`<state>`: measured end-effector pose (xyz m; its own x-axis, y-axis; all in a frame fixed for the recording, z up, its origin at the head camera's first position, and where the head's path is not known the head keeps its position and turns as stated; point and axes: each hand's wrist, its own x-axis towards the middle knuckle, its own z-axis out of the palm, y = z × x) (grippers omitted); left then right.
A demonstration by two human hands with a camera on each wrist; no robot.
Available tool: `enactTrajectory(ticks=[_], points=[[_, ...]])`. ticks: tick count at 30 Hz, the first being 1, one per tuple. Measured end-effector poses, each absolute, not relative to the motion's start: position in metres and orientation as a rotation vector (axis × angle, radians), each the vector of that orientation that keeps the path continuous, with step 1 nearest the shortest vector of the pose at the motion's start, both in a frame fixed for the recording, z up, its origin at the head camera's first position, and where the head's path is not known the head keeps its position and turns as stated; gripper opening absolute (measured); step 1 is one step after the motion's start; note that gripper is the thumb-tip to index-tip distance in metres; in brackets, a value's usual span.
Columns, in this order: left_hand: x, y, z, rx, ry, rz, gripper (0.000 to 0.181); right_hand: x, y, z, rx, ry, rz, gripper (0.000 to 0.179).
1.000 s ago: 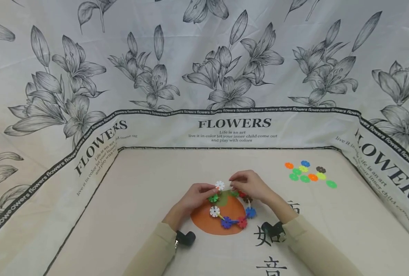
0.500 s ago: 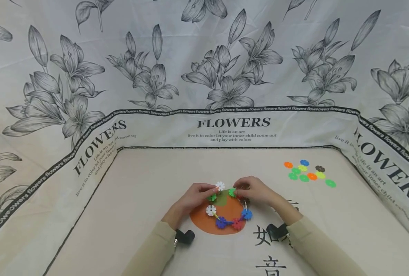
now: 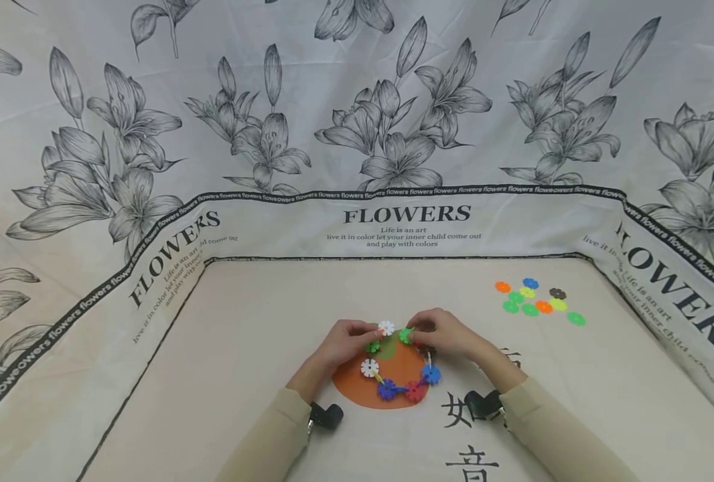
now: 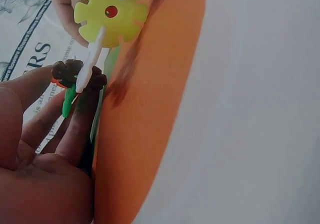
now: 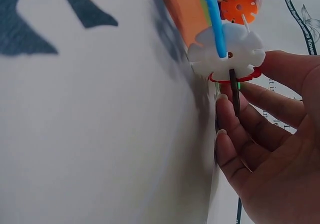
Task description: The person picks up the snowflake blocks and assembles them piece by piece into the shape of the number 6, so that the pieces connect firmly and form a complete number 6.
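Observation:
A chain of interlocking snowflake discs hangs in a loop between both hands, in front of an orange shape on the tabletop. The left hand [image 3: 343,345] pinches its left end, by a white disc [image 3: 386,328]. At the other end the right hand [image 3: 444,335] pinches near a green disc [image 3: 405,335]. Lower on the loop are a dark blue disc [image 3: 387,389] and a red disc [image 3: 415,391]. In the left wrist view, a brown disc [image 4: 64,75] sits at the left fingertips below a yellow disc [image 4: 90,22]. The right wrist view has a white disc [image 5: 250,53] above the right fingers.
Several loose discs, among them an orange disc [image 3: 544,307] and a green disc [image 3: 577,318], lie flat at the back right. Black characters [image 3: 474,464] are printed on the table cloth [image 3: 242,321]. Flower-printed fabric [image 3: 405,224] walls the table's back and sides.
The right hand has shifted slightly right, and the green disc by its fingers has come into fuller view. The white disc at the left hand dipped slightly. The loop's lower part swung a little left.

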<state>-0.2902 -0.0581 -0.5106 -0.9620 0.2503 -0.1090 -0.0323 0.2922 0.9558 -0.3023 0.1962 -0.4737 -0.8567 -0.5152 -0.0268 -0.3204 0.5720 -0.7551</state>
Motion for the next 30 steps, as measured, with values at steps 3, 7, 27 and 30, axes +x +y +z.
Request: enactTrajectory(ticks=[3, 7, 27, 30], points=[[-0.29, -0.058, -0.51, 0.183, 2.33, 1.722, 0.029, -0.301, 0.196, -0.473, -0.657, 2.556, -1.155, 0.026], [-0.289, -0.06, -0.509, 0.165, 2.327, 1.703, 0.028, -0.301, 0.197, -0.474, -0.63, 2.553, -1.154, 0.027], [-0.283, -0.058, -0.499, 0.343, 2.535, 1.497, 0.014, -0.296, 0.217, -0.466, -0.765, 2.587, -1.075, 0.031], [-0.284, -0.056, -0.496, 0.42, 2.618, 1.414, 0.012, -0.296, 0.219, -0.466, -0.77, 2.548, -1.076, 0.031]])
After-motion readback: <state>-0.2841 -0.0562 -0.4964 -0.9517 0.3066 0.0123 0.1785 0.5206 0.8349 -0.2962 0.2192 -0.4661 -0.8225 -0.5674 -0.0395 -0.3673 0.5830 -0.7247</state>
